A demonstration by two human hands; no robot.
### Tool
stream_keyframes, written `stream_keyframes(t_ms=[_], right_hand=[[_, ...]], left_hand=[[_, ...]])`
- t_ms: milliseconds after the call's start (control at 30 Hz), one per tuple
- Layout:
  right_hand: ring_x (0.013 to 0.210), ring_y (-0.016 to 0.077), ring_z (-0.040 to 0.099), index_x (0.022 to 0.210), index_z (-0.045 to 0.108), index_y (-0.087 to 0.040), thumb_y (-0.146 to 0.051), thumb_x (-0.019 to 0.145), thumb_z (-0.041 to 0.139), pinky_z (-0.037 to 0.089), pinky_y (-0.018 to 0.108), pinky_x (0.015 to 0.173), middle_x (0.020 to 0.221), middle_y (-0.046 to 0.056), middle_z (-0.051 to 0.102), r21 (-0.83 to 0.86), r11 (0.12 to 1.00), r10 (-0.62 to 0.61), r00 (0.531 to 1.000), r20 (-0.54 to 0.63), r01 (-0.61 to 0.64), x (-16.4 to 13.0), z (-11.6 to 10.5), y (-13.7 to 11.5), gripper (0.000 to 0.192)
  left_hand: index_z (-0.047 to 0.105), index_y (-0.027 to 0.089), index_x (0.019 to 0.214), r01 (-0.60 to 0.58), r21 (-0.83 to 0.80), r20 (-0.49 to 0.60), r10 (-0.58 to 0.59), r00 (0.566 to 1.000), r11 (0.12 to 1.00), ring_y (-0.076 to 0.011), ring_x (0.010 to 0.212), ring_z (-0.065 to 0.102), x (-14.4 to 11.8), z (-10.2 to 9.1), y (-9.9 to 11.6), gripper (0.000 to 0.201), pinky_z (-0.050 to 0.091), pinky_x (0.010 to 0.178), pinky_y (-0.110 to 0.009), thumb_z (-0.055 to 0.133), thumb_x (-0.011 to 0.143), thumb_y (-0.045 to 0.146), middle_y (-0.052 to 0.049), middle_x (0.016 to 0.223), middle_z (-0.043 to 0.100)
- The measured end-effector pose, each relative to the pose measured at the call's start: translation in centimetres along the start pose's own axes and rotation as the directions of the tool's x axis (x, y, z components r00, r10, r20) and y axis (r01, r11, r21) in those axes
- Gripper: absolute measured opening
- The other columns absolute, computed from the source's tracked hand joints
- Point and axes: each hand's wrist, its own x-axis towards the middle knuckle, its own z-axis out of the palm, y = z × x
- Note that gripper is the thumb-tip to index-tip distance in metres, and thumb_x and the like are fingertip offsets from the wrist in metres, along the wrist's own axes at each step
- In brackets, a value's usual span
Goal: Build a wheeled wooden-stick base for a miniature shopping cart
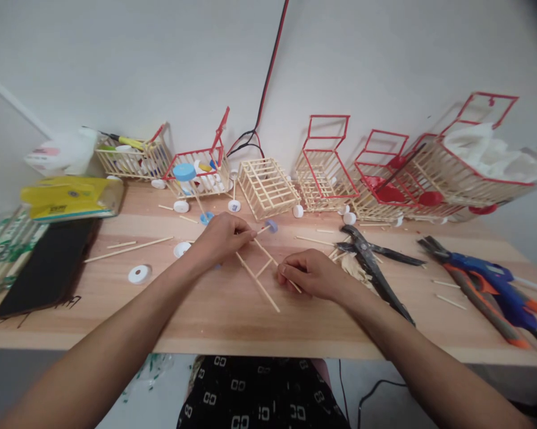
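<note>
A small frame of thin wooden sticks (pixel 259 279) lies flat on the wooden table (pixel 233 322) in front of me. My left hand (pixel 221 237) pinches the far end of the frame, next to a stick tipped with a blue bottle cap (pixel 272 226). My right hand (pixel 311 273) pinches the near right end of one of the frame's sticks. Both hands rest on the tabletop.
Several stick-built carts, some with red trim (pixel 326 164), line the wall. Black pliers (pixel 371 262) and a blue glue gun (pixel 496 283) lie at the right. A black phone (pixel 49 265), yellow packet (pixel 67 196), loose sticks and white caps (pixel 139 274) lie at the left.
</note>
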Motion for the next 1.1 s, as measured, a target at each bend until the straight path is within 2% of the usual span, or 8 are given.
stream_keyframes(t_ms=[100,200,267,300,433,567,733,1100], right_hand=[[0.040,0.0070,0.045,0.067,0.065,-0.016,-0.027,0.083,0.047,0.034,0.019,0.043,0.051,-0.003,0.054,0.020,1.000,0.004,1.000,0.002,-0.004,0.0,0.0,0.0,0.026],[0.041,0.0068,0.045,0.067,0.065,-0.016,-0.027,0.083,0.047,0.035,0.019,0.044,0.051,-0.003,0.055,0.011,1.000,-0.009,1.000,0.004,0.009,0.0,0.0,0.1,0.027],[0.042,0.0070,0.046,0.067,0.065,-0.016,-0.028,0.084,0.047,0.035,0.019,0.045,0.051,-0.003,0.055,-0.009,1.000,-0.014,1.000,-0.001,0.014,0.0,0.0,0.1,0.027],[0.042,0.0070,0.047,0.067,0.066,-0.016,-0.028,0.084,0.047,0.036,0.019,0.046,0.051,-0.003,0.056,-0.021,1.000,-0.019,1.000,-0.006,0.019,0.0,0.0,0.2,0.028],[0.044,0.0074,0.048,0.067,0.067,-0.016,-0.028,0.085,0.047,0.037,0.020,0.049,0.051,-0.002,0.057,-0.056,0.997,-0.057,0.998,-0.012,0.057,-0.1,-0.1,0.1,0.029],[0.044,0.0078,0.048,0.068,0.067,-0.016,-0.029,0.085,0.047,0.037,0.020,0.050,0.051,-0.003,0.057,-0.072,0.995,-0.070,0.997,-0.016,0.068,-0.1,-0.1,0.1,0.030],[0.043,0.0075,0.048,0.068,0.067,-0.016,-0.026,0.085,0.047,0.037,0.020,0.051,0.049,-0.004,0.055,-0.105,0.988,-0.112,0.994,-0.013,0.110,0.0,-0.1,0.4,0.028],[0.045,0.0073,0.048,0.069,0.068,-0.016,-0.025,0.085,0.047,0.036,0.020,0.052,0.052,-0.004,0.056,-0.115,0.986,-0.122,0.993,-0.001,0.121,-0.1,-0.3,0.3,0.028]], left_hand=[[0.052,0.014,0.051,-0.041,0.021,-0.016,0.042,0.999,0.999,-0.0095,0.052,0.035,-0.2,-0.1,-0.1,0.039,0.023,0.051,-0.024,0.050,0.086,0.032,0.004,0.049,0.040],[0.065,0.016,0.073,-0.078,0.057,-0.171,0.087,0.981,0.995,-0.0123,0.063,0.048,-1.0,-0.3,0.4,0.024,0.033,0.060,-0.025,0.053,0.086,0.031,0.001,0.068,0.061],[0.067,0.017,0.081,-0.084,0.099,-0.247,0.106,0.963,0.992,-0.0145,0.070,0.052,-2.1,-0.4,1.1,0.015,0.037,0.067,-0.027,0.056,0.085,0.028,-0.001,0.077,0.066],[0.066,0.017,0.078,-0.095,0.118,-0.246,0.122,0.962,0.988,-0.0151,0.072,0.053,-2.7,-0.4,1.5,0.014,0.038,0.069,-0.028,0.058,0.084,0.026,-0.001,0.076,0.066],[0.069,0.021,0.080,-0.167,0.121,-0.114,0.181,0.977,0.978,-0.0166,0.080,0.055,-4.7,0.3,2.9,0.011,0.040,0.076,-0.030,0.059,0.085,0.021,-0.001,0.080,0.066],[0.070,0.021,0.080,-0.178,0.133,-0.031,0.184,0.982,0.975,-0.0177,0.081,0.053,-5.0,1.5,3.3,0.011,0.040,0.077,-0.033,0.061,0.085,0.025,-0.001,0.080,0.066],[0.071,0.020,0.078,-0.164,0.157,-0.020,0.169,0.985,0.974,-0.0186,0.080,0.052,-4.3,2.4,3.2,0.014,0.039,0.079,-0.034,0.061,0.085,0.026,-0.001,0.077,0.067],[0.072,0.021,0.074,-0.160,0.174,-0.009,0.164,0.986,0.972,-0.0187,0.076,0.052,-4.1,2.8,3.3,0.017,0.040,0.073,-0.034,0.058,0.083,0.019,-0.001,0.072,0.067]])
